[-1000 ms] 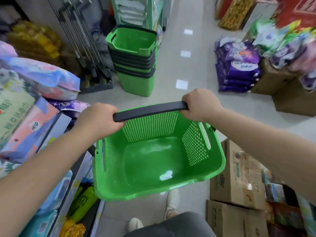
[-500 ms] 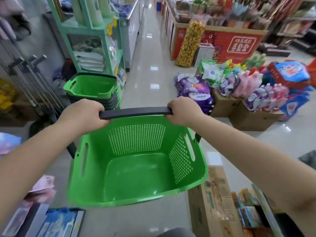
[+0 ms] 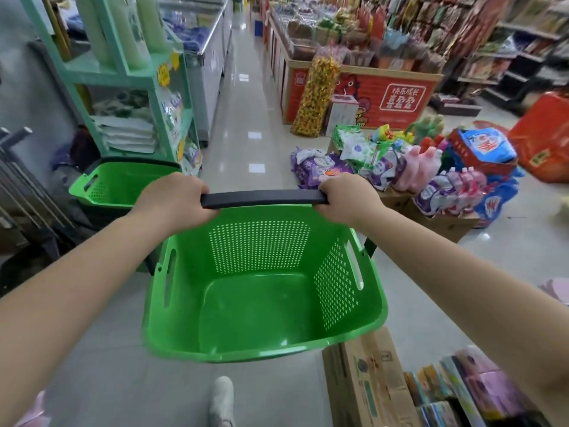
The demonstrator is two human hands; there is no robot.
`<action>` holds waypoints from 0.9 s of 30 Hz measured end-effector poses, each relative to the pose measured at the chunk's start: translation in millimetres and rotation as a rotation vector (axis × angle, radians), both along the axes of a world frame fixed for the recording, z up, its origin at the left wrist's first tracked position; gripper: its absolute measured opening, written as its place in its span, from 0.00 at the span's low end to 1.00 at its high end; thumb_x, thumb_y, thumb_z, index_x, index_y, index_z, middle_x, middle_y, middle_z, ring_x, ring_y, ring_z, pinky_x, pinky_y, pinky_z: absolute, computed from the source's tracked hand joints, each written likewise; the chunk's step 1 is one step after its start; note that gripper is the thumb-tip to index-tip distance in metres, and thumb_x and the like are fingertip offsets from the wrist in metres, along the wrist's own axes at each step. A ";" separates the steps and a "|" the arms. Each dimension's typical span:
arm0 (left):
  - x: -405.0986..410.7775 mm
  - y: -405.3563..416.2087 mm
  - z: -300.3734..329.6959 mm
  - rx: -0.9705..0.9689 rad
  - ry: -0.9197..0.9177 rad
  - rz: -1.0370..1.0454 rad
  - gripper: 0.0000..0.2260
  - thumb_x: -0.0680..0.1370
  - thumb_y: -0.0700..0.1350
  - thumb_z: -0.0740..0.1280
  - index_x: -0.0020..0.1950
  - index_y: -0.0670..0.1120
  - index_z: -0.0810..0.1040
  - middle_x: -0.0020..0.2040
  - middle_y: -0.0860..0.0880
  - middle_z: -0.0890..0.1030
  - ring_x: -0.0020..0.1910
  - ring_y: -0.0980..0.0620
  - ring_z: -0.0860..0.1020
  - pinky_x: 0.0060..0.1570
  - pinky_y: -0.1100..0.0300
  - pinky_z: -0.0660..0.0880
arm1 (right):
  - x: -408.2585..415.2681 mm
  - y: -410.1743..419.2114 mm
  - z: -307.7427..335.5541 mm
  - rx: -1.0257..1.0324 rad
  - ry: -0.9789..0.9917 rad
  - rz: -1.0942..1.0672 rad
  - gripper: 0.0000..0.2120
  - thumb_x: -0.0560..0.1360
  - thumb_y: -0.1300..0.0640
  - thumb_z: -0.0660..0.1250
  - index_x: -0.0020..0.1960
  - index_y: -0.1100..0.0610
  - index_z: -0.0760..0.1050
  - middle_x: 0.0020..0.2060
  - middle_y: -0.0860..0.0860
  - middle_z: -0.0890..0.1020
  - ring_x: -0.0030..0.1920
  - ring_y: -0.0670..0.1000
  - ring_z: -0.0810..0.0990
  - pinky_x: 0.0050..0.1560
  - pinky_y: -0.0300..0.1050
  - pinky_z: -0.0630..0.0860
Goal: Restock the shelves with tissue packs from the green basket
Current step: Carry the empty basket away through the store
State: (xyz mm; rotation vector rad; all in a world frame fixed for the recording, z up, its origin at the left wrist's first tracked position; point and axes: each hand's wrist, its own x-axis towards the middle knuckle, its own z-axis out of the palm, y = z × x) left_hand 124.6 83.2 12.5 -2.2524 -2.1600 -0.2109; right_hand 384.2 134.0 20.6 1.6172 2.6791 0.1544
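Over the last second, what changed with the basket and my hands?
The view lifted from the shelf goods at the left to the open aisle, and the stack of baskets now sits at the left, closer. Unchanged: left hand and right hand grip the black handle, and the green basket is empty.

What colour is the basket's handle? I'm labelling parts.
Black handle, on the green basket; head view.

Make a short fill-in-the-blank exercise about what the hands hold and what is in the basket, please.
1. Both hands, left hand and right hand, grip the black ____ of the green basket.
2. Inside, the basket is ____.
3. The stack of baskets stands on the person's ____ side.

Missing words: handle; empty; left
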 end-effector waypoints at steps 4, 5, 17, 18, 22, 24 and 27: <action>-2.0 36.9 2.8 0.026 -0.003 -0.047 0.12 0.75 0.56 0.65 0.40 0.48 0.76 0.35 0.49 0.74 0.37 0.47 0.72 0.28 0.61 0.61 | 1.3 27.6 5.2 -0.007 0.003 -0.043 0.10 0.74 0.51 0.62 0.38 0.56 0.70 0.26 0.48 0.67 0.35 0.55 0.72 0.37 0.44 0.73; -3.7 47.3 4.1 0.026 -0.008 -0.062 0.12 0.75 0.56 0.65 0.38 0.48 0.74 0.34 0.49 0.73 0.37 0.47 0.72 0.27 0.61 0.61 | 0.3 35.3 7.4 -0.004 0.002 -0.058 0.10 0.74 0.51 0.62 0.38 0.56 0.70 0.26 0.48 0.67 0.35 0.55 0.72 0.37 0.44 0.73; -38.1 192.3 6.8 0.044 0.025 -0.240 0.12 0.75 0.57 0.63 0.39 0.49 0.74 0.35 0.50 0.73 0.40 0.48 0.75 0.30 0.61 0.65 | -29.3 143.0 15.6 0.017 -0.016 -0.186 0.12 0.75 0.49 0.61 0.36 0.54 0.69 0.26 0.48 0.68 0.34 0.54 0.74 0.38 0.44 0.77; -41.1 204.2 5.0 0.042 0.036 -0.253 0.12 0.75 0.57 0.63 0.38 0.49 0.73 0.35 0.50 0.74 0.41 0.48 0.75 0.30 0.61 0.65 | -31.6 152.0 12.8 0.026 -0.028 -0.191 0.11 0.75 0.49 0.61 0.37 0.55 0.70 0.26 0.48 0.68 0.34 0.54 0.74 0.38 0.44 0.77; -47.9 248.3 -3.4 0.006 0.014 -0.280 0.12 0.75 0.56 0.64 0.39 0.49 0.73 0.33 0.51 0.72 0.39 0.47 0.75 0.33 0.60 0.67 | -38.6 188.5 2.9 0.040 -0.042 -0.210 0.11 0.75 0.50 0.60 0.38 0.55 0.70 0.31 0.50 0.72 0.36 0.55 0.75 0.37 0.43 0.74; -48.3 271.3 -5.5 0.023 0.020 -0.283 0.12 0.75 0.56 0.65 0.41 0.47 0.75 0.33 0.51 0.72 0.39 0.48 0.74 0.33 0.60 0.67 | -40.1 211.8 -0.4 0.038 -0.041 -0.211 0.11 0.74 0.49 0.60 0.39 0.55 0.71 0.34 0.51 0.74 0.38 0.55 0.77 0.38 0.43 0.74; -48.1 307.9 -12.0 0.064 0.032 -0.271 0.12 0.75 0.55 0.65 0.40 0.47 0.73 0.32 0.51 0.71 0.37 0.47 0.74 0.33 0.61 0.66 | -39.7 252.6 -6.7 0.039 -0.038 -0.217 0.10 0.74 0.49 0.61 0.39 0.55 0.71 0.30 0.50 0.72 0.37 0.55 0.75 0.36 0.42 0.72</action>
